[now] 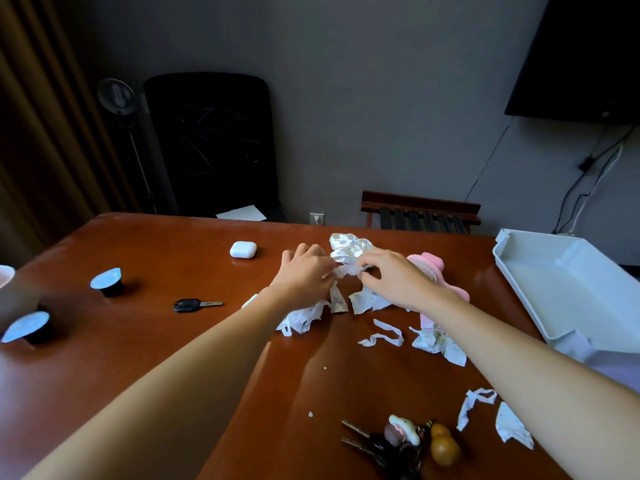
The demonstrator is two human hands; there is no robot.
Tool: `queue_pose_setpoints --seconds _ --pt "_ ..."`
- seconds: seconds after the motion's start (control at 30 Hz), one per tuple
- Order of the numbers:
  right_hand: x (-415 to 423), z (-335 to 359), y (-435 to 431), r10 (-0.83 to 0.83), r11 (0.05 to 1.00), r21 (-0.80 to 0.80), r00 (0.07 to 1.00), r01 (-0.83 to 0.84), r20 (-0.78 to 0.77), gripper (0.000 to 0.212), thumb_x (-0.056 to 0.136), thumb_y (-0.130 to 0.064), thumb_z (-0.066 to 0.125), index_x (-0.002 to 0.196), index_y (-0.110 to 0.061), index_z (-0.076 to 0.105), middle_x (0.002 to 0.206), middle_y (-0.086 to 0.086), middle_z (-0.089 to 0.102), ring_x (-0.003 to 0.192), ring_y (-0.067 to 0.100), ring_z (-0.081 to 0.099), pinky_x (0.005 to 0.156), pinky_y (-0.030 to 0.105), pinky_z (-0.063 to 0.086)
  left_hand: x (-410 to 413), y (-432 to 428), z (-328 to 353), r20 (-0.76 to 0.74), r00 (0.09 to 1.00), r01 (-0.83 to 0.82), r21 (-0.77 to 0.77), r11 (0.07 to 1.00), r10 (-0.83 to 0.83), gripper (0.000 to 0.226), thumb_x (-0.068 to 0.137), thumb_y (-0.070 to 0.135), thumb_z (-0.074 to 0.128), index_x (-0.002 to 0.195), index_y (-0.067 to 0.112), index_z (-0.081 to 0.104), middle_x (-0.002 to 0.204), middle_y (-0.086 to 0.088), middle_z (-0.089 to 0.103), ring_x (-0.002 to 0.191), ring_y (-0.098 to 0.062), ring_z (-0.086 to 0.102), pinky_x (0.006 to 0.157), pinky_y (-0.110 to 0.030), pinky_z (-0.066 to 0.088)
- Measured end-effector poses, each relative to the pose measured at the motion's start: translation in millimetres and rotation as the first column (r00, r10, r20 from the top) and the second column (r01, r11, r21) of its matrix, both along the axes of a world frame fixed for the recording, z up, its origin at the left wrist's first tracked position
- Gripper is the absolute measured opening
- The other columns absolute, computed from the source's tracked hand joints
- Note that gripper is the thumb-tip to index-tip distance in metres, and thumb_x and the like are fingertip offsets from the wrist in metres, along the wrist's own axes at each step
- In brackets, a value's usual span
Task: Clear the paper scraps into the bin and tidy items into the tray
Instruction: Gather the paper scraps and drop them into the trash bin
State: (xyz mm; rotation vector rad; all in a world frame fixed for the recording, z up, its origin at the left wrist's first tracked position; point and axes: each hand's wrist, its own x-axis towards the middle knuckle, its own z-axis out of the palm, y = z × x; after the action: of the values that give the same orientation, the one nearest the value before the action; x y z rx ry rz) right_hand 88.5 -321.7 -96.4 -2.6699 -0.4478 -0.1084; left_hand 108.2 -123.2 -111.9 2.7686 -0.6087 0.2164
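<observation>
At mid-table, left hand (304,273) and right hand (393,280) both pinch paper scraps (345,270) just beside the white scrunchie (346,247), so a hasty lift might drag it along or shed loose bits.

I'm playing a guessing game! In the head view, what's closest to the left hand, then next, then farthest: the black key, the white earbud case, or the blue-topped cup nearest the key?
From the left hand, which pinches a paper scrap:
1. White earbud case, just to its left, a bit farther back.
2. Black key, left and closer to the person.
3. Blue-topped cup, far left.
</observation>
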Motion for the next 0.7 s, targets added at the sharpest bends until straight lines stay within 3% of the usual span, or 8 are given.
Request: queue_pose_setpoints --seconds 0.1,0.17,0.33,0.47,0.57,0.7 --pt "-21 0 -5 -0.044 0.999 -0.007 0.998 0.044 -0.035 0.033 0.096 -0.023 0.055 0.128 -0.032 0.057 0.139 -0.009 0.052 0.122 0.011 0.051 0.096 0.031 0.05 -13 8 6 -0.008 1.0 -0.011 0.023 1.0 0.012 0.027 0.1 0.035 0.049 0.121 0.026 0.064 0.138 0.003 0.048 0.125 -0.019 0.037 0.108 -0.042 0.024" --pt "-35 0 -9 -0.066 0.998 -0.003 0.997 0.066 -0.05 0.039 0.097 -0.021 0.054 0.134 -0.033 0.051 0.146 -0.01 0.045 0.126 0.01 0.049 0.099 0.033 0.049 -23 16 7 -0.029 1.0 0.001 0.028 1.0 0.0 0.03 0.099 0.031 0.048 0.125 0.026 0.062 0.142 0.003 0.048 0.13 -0.02 0.037 0.112 -0.043 0.021" --pt "-63 4 -20 -0.123 0.992 -0.038 0.992 0.123 0.001 0.038 0.098 -0.025 0.053 0.135 -0.034 0.051 0.145 -0.01 0.048 0.123 0.012 0.051 0.094 0.023 0.047 -43 26 -1 -0.121 0.99 -0.069 0.01 0.998 0.07 0.043 0.095 0.037 0.044 0.138 0.035 0.046 0.155 0.008 0.035 0.147 -0.018 0.018 0.116 -0.056 -0.002" --pt "-80 4 -27 -0.156 0.987 -0.037 0.987 0.157 0.029 0.036 0.097 -0.024 0.055 0.133 -0.031 0.054 0.141 -0.008 0.052 0.122 0.013 0.053 0.09 0.022 0.045 -53 29 -5 -0.177 0.978 -0.119 -0.045 0.992 0.109 0.051 0.093 0.048 0.037 0.143 0.04 0.038 0.16 0.008 0.025 0.151 -0.02 0.009 0.113 -0.065 -0.008" --pt "-90 3 -29 -0.174 0.982 -0.067 0.984 0.177 0.043 0.038 0.097 -0.027 0.054 0.135 -0.03 0.053 0.146 -0.008 0.048 0.132 0.015 0.045 0.102 0.031 0.04 -60 24 -3 -0.245 0.964 -0.126 -0.09 0.988 0.101 0.063 0.084 0.058 0.029 0.144 0.042 0.036 0.161 0.007 0.022 0.151 -0.022 0.007 0.114 -0.064 -0.005" --pt "-99 -2 -39 -0.208 0.969 -0.126 0.977 0.213 0.051 0.04 0.098 -0.036 0.049 0.138 -0.032 0.048 0.151 -0.007 0.041 0.14 0.017 0.034 0.113 0.042 0.026 -68 14 -9 -0.262 0.962 -0.099 -0.091 0.991 0.073 0.057 0.094 0.063 0.04 0.146 0.043 0.032 0.162 0.006 0.02 0.15 -0.024 0.009 0.115 -0.062 -0.002"
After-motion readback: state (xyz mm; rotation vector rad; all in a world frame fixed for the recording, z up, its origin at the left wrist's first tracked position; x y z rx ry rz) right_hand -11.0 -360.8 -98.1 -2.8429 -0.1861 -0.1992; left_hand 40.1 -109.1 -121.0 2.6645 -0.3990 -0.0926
